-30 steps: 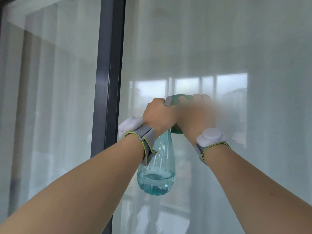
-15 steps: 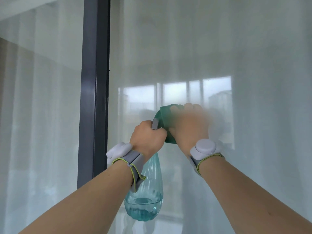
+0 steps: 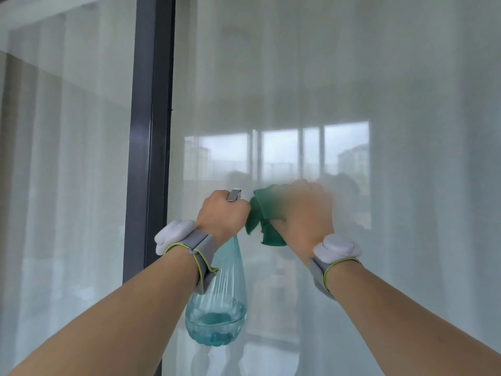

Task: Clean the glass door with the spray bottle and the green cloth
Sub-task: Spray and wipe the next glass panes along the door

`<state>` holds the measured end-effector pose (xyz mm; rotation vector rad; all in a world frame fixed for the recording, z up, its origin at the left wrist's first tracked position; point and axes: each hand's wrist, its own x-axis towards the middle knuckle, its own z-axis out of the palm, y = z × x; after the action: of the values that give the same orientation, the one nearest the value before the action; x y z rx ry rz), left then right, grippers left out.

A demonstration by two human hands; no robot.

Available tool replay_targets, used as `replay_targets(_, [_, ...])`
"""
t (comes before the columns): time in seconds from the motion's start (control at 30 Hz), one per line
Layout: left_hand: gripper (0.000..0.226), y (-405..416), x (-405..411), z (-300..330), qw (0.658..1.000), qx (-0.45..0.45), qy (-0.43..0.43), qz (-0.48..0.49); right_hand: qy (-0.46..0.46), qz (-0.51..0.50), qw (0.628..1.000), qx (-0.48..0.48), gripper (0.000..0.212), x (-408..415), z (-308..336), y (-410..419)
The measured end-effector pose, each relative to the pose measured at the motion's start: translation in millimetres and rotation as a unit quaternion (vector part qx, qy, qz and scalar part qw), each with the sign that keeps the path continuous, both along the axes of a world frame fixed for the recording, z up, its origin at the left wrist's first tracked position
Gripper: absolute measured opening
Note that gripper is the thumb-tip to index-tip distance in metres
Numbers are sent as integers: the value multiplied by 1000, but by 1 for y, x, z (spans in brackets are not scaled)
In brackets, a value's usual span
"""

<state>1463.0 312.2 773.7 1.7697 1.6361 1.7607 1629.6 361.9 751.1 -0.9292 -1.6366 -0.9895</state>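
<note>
A person stands at a glass door with both forearms raised toward the pane. The left hand is curled in a fist round the neck of a spray bottle, whose grey trigger head pokes out above the knuckles; the clear, blue-tinted body of the bottle hangs below that hand's wrist, with a little liquid pooled at its bottom. Just to the right of the left hand, the right hand grips a bunched green cloth and holds it up at the glass; the cloth juts out from the thumb side of that hand, close to the bottle's head, and the fingers are blurred, so it is unclear whether they touch the pane. Each wrist carries a grey strap with a pale rounded device. A dark vertical door frame runs to the left of the left hand, and white sheer curtains show through the glass.
</note>
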Motion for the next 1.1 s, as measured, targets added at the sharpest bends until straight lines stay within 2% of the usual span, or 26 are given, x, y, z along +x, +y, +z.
replay_targets(0.3, [17, 6, 63, -9, 997, -29, -24, -67, -46, -5, 999, -26, 62, 75, -53, -2])
replay_targets(0.43, [28, 14, 94, -8, 994, -21, -25, -103, -58, -7, 998, -23, 62, 84, -65, -3])
replay_targets(0.5, [24, 13, 103, -5, 993, -26, -13, -111, -69, -9, 997, -20, 61, 86, -71, -3])
replay_targets(0.6, [6, 11, 114, -3, 992, -65, 37, -101, -83, -20, 996, -10, 59, 90, -81, -1])
replay_targets(0.73, [7, 8, 112, -4, 993, -71, 66, -66, -112, -38, 993, -6, 59, 83, -87, 3])
replay_targets(0.87, [14, 7, 89, 1, 995, -46, 70, -45, -116, -59, 992, -10, 55, 60, -78, 11])
replay_targets(0.97, [10, 4, 73, 11, 998, -27, 50, -21, -106, -58, 993, 2, 54, 44, -63, 16])
replay_targets(1.1, [18, -4, 65, 37, 998, -7, 56, 5, -91, -70, 993, 42, 52, 31, -10, 18])
